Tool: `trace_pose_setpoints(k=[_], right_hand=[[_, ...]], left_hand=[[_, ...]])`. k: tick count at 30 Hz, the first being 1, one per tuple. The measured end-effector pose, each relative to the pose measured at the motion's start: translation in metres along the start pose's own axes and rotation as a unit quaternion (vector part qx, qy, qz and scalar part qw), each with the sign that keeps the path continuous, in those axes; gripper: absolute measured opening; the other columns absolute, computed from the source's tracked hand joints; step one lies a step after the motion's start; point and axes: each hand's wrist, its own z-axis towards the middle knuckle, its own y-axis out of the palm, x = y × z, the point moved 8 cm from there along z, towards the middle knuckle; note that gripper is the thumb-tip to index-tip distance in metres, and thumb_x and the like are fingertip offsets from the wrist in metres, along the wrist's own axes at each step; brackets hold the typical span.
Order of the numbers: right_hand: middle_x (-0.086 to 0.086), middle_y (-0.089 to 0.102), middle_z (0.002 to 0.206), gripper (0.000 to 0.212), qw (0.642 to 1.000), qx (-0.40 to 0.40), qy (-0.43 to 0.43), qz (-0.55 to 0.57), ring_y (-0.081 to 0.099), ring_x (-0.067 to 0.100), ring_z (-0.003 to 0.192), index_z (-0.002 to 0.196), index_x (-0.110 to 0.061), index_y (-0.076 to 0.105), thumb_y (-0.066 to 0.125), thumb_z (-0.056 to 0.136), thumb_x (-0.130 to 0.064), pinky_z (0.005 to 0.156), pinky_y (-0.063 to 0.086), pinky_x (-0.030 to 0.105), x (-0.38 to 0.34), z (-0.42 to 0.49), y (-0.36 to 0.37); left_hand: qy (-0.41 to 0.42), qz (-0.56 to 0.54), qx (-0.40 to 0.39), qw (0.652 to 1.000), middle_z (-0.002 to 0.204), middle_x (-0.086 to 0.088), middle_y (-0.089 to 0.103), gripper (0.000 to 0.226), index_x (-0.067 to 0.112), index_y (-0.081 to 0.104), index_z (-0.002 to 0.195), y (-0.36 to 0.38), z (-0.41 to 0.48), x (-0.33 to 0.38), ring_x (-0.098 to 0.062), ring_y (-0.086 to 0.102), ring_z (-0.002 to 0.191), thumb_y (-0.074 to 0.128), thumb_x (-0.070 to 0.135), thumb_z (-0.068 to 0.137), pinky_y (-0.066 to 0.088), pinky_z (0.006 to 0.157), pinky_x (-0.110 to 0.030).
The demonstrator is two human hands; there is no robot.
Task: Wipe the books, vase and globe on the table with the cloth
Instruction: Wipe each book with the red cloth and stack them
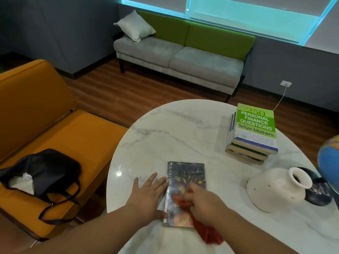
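1. Looking down from head height onto a round, white marble worktop (183, 129) in a lounge.
2. Near the front edge, lying flat with the cover up: a dark paperback book (185, 178), spine to the left.
3. Spread palm-down on the marble beside that spine, fingers straight and released: the left hand (146, 197), fingertips touching the book's left edge.
4. Clenched round a bunched red cloth (207, 233) and set on the lower half of the cover: the right hand (203, 204) (blurred, so finger detail unclear). Loose end of the cloth trailing off the book's near right corner onto the worktop.
5. Toward the far right of the worktop, well apart from the paperback: a stack of books (253, 136), topped by a green-and-white cover.
6. Near the right edge: a white vase (275, 189), seen leaning, mouth turned to the right. Just behind it, a dark stand, and above that a blue globe (330, 158), cut off by the picture's edge.
7. Left of the worktop: an orange sofa (45, 116) with a black bag (47, 169) on the seat, strap looping forward.
8. Against the far wall: a grey sofa with a green back (183, 55), a pale pillow (134, 26) in its left corner.
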Motion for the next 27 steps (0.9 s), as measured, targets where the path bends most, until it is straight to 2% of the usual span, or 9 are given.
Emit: trace_pose_setpoints(k=[4, 7, 10, 13, 15, 17, 19, 21, 27], right_hand=[[-0.014, 0.047, 0.102, 0.032, 0.991, 0.103, 0.088, -0.008, 0.049, 0.006, 0.078, 0.126, -0.037, 0.053, 0.043, 0.096, -0.041, 0.066, 0.039, 0.02, 0.032, 0.008, -0.005], [-0.003, 0.052, 0.114, 0.025, 0.999, 0.036, 0.021, 0.005, 0.056, 0.019, 0.091, 0.12, -0.039, 0.054, 0.048, 0.096, -0.035, 0.072, 0.043, 0.027, -0.004, -0.002, 0.021], [-0.011, 0.042, 0.119, 0.045, 0.997, -0.034, -0.056, -0.03, 0.051, 0.018, 0.107, 0.133, -0.052, 0.042, 0.052, 0.094, -0.03, 0.086, 0.041, 0.025, -0.015, -0.021, 0.046], [-0.017, 0.051, 0.109, 0.033, 0.999, 0.048, 0.003, 0.003, 0.055, 0.006, 0.095, 0.125, -0.046, 0.052, 0.05, 0.092, -0.041, 0.077, 0.04, 0.018, 0.024, -0.023, 0.02], [-0.017, 0.058, 0.094, 0.027, 0.989, 0.109, 0.028, -0.093, 0.054, -0.001, 0.077, 0.113, -0.035, 0.056, 0.047, 0.093, -0.049, 0.067, 0.041, 0.016, 0.041, -0.024, 0.001], [-0.017, 0.058, 0.085, 0.025, 0.987, 0.129, 0.074, -0.064, 0.054, -0.002, 0.071, 0.105, -0.029, 0.053, 0.046, 0.094, -0.05, 0.059, 0.041, 0.013, 0.041, -0.025, -0.003], [-0.016, 0.052, 0.101, 0.028, 0.994, 0.069, 0.078, 0.019, 0.058, 0.007, 0.089, 0.12, -0.036, 0.049, 0.052, 0.092, -0.038, 0.075, 0.049, 0.02, 0.024, -0.028, 0.022], [-0.012, 0.042, 0.116, 0.055, 1.0, 0.007, 0.029, 0.003, 0.053, 0.02, 0.105, 0.131, -0.045, 0.036, 0.058, 0.087, -0.021, 0.09, 0.048, 0.034, -0.001, -0.038, 0.047], [-0.02, 0.039, 0.117, 0.043, 0.993, 0.069, 0.088, 0.042, 0.053, 0.01, 0.104, 0.134, -0.053, 0.042, 0.044, 0.097, -0.03, 0.086, 0.041, 0.019, 0.042, -0.058, 0.028]], left_hand=[[0.007, 0.021, -0.023, 0.999, 0.159, 0.011, -0.015, 0.109, 0.028, -0.013, 0.151, 0.001, -0.003, 0.002, -0.015, -0.019, 0.145, 0.052, 0.074, 0.076, -0.005, 0.112, -0.061], [0.003, 0.02, -0.027, 0.999, 0.159, 0.011, -0.016, 0.114, 0.028, -0.015, 0.15, 0.004, -0.003, 0.003, -0.015, -0.019, 0.146, 0.056, 0.074, 0.074, -0.004, 0.112, -0.061], [-0.005, 0.014, -0.027, 1.0, 0.159, 0.011, -0.017, 0.116, 0.027, -0.015, 0.151, 0.004, -0.002, 0.004, -0.015, -0.019, 0.146, 0.057, 0.074, 0.073, -0.003, 0.112, -0.061], [-0.008, 0.007, -0.03, 0.999, 0.159, 0.01, -0.016, 0.116, 0.026, -0.014, 0.151, 0.003, -0.001, 0.005, -0.015, -0.019, 0.146, 0.059, 0.071, 0.073, -0.002, 0.113, -0.061], [-0.01, 0.006, -0.032, 0.999, 0.159, 0.01, -0.016, 0.117, 0.026, -0.013, 0.151, 0.003, -0.002, 0.006, -0.015, -0.018, 0.146, 0.06, 0.072, 0.073, -0.002, 0.113, -0.061], [-0.011, 0.01, -0.033, 0.999, 0.159, 0.01, -0.016, 0.117, 0.026, -0.013, 0.151, 0.002, -0.003, 0.006, -0.015, -0.018, 0.146, 0.06, 0.072, 0.073, -0.001, 0.113, -0.06], [-0.012, 0.015, -0.033, 0.999, 0.159, 0.01, -0.016, 0.116, 0.026, -0.013, 0.151, 0.002, -0.004, 0.005, -0.015, -0.018, 0.146, 0.059, 0.072, 0.073, -0.001, 0.113, -0.06], [-0.012, 0.017, -0.032, 0.999, 0.159, 0.011, -0.016, 0.115, 0.027, -0.013, 0.151, 0.003, -0.004, 0.005, -0.015, -0.018, 0.146, 0.058, 0.073, 0.073, -0.001, 0.113, -0.06], [-0.011, 0.021, -0.035, 0.999, 0.159, 0.011, -0.016, 0.114, 0.027, -0.014, 0.151, 0.003, -0.005, 0.007, -0.015, -0.019, 0.146, 0.056, 0.074, 0.074, -0.001, 0.114, -0.06]])
